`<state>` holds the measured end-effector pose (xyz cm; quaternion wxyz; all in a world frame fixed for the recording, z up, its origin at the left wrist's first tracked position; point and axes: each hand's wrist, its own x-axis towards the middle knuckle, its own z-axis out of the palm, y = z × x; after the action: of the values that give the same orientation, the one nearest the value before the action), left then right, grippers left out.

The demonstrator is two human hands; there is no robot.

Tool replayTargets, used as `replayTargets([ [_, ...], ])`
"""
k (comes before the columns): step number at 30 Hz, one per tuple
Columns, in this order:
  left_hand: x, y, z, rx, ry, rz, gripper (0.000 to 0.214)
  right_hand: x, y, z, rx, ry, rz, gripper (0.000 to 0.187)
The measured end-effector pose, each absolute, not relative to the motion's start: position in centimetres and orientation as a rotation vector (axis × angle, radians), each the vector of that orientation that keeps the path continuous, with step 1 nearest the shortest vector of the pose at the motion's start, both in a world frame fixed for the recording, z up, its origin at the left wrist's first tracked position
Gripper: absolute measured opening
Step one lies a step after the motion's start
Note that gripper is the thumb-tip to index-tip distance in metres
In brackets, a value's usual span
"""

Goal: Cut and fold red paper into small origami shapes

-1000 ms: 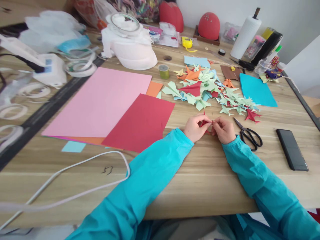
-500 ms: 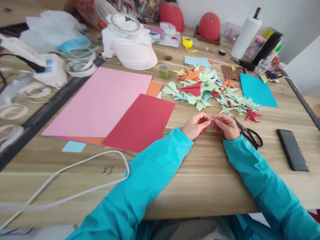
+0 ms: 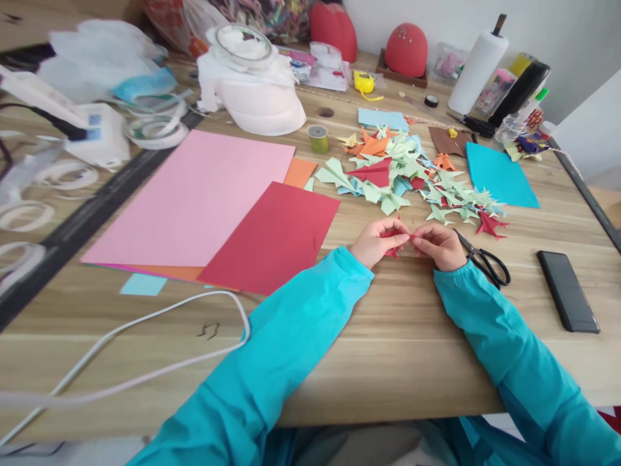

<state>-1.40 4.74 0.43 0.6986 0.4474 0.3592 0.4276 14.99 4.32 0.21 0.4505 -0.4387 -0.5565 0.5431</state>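
Note:
My left hand (image 3: 376,243) and my right hand (image 3: 440,245) meet over the wooden table (image 3: 398,349), both pinching a small folded red paper piece (image 3: 400,238) between their fingertips. Teal sleeves cover both arms. Just beyond the hands lies a heap of folded paper shapes (image 3: 412,178), mostly pale green with some red and orange. Black-handled scissors (image 3: 485,262) lie right beside my right hand.
A red sheet (image 3: 272,236) overlaps a big pink sheet (image 3: 194,200) to the left. A teal sheet (image 3: 499,175) and a black phone (image 3: 567,291) lie to the right. A white cable (image 3: 145,336) loops near the front edge. Tape rolls, a white machine and a paper towel roll crowd the back.
My right hand has shifted a little to the right and away from me, toward the scissors, and the red piece now sits lower between the fingertips. The left hand has barely moved.

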Motion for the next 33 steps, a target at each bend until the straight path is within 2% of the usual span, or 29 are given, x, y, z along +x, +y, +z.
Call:
replayTargets([
  [7, -1.7, 5.0, 0.4, 1.038, 0.749, 0.93, 0.017, 15.9, 4.6, -0.1, -1.048, -1.476, 1.406, 0.02],
  [33, -1.6, 5.0, 0.3, 1.011, 0.762, 0.982, 0.023, 15.6, 4.6, 0.8, -1.096, -1.42, 1.474, 0.033],
])
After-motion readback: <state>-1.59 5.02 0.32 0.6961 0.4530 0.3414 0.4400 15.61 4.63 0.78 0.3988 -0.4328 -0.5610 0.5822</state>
